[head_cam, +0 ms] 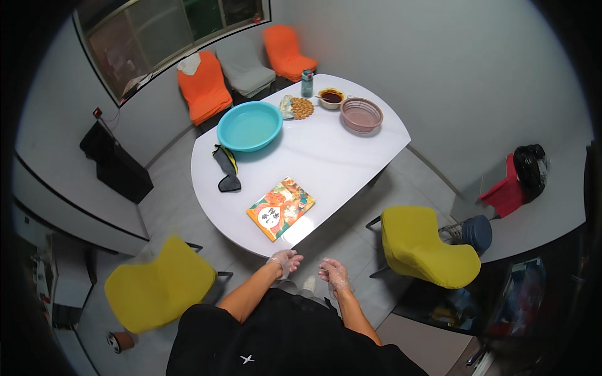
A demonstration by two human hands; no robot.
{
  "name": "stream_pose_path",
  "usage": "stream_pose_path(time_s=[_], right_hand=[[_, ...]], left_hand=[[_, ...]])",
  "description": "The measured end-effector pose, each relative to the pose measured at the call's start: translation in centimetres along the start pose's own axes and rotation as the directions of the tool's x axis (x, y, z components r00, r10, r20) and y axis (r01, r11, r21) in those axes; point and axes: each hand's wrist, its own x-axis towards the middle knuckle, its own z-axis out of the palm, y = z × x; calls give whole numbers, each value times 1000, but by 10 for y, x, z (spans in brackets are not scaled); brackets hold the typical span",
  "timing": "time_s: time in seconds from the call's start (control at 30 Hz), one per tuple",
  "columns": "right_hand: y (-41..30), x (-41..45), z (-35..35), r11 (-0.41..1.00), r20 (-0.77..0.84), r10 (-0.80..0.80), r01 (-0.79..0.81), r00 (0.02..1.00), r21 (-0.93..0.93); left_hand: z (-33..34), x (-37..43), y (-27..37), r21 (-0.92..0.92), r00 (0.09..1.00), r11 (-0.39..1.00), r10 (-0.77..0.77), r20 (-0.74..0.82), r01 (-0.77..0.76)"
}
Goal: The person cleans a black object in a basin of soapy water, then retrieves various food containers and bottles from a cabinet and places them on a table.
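My left hand, in a clear plastic glove, is held just off the near edge of the white table. Its fingers are a little apart and nothing is in them. To its right, over the floor, hovers my right hand, gloved the same way, with loosely bent fingers and no object in them. Nearest to both hands is a colourful illustrated box or book, lying flat close to the table edge and bearing writing. Beyond it lies a dark grey cloth item with yellow trim.
On the table's far part stand a turquoise basin, a pink plastic basket, a bowl of dark liquid, a bottle and a round beaded mat. Yellow-covered chairs flank me; orange chairs line the wall.
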Motion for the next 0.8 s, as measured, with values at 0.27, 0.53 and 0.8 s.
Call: stream_pose_path(time_s=[0.27, 0.53, 0.8], right_hand=[[-27, -20, 0, 987, -159, -75, 96, 984, 131], [-10, -121, -19, 844, -619, -182, 444, 764, 301], [108, -290, -20, 721, -936, 107, 622, 335, 305]], left_hand=[[99, -52, 26, 643, 823, 577, 96, 560, -504], [167, -52, -27, 713, 646, 534, -353, 676, -454], [208, -127, -191, 825, 356, 273, -802, 479, -496]])
